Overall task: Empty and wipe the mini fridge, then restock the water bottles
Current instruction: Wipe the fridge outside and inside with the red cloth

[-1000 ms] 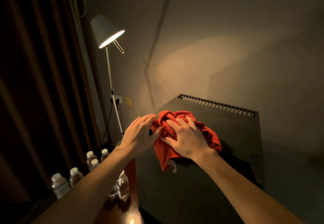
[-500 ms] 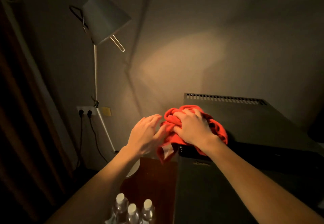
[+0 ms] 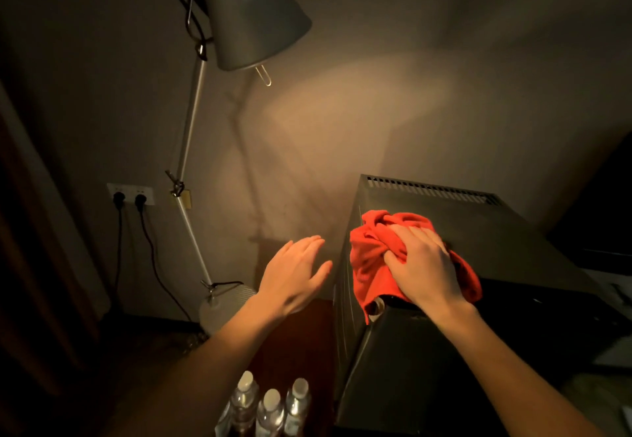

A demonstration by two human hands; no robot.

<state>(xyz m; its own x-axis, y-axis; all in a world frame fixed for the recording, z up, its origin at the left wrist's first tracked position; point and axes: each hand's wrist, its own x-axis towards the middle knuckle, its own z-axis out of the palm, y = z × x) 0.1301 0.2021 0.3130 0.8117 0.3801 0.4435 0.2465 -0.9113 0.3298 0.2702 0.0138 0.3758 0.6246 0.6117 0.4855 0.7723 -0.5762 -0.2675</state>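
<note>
A crumpled red cloth (image 3: 371, 258) lies on the top left edge of the dark mini fridge (image 3: 496, 241), part of it hanging over the front left corner. My right hand (image 3: 424, 265) lies on the cloth with fingers curled into its folds, gripping it. My left hand (image 3: 297, 272) hovers in the air to the left of the fridge, fingers straight and spread, holding nothing. Three clear water bottles (image 3: 270, 406) with white caps stand low in the middle, left of the fridge's front.
A floor lamp (image 3: 253, 15) with a grey shade stands at the left; its round base (image 3: 222, 306) rests on the floor by the wall. Two black plugs sit in a wall socket (image 3: 131, 195). A reddish-brown wooden surface (image 3: 301, 341) holds the bottles. A dark curtain hangs far left.
My left hand has let go of the cloth and moved off to the left of the fridge. My right hand stays on the cloth. The view has swung down and left.
</note>
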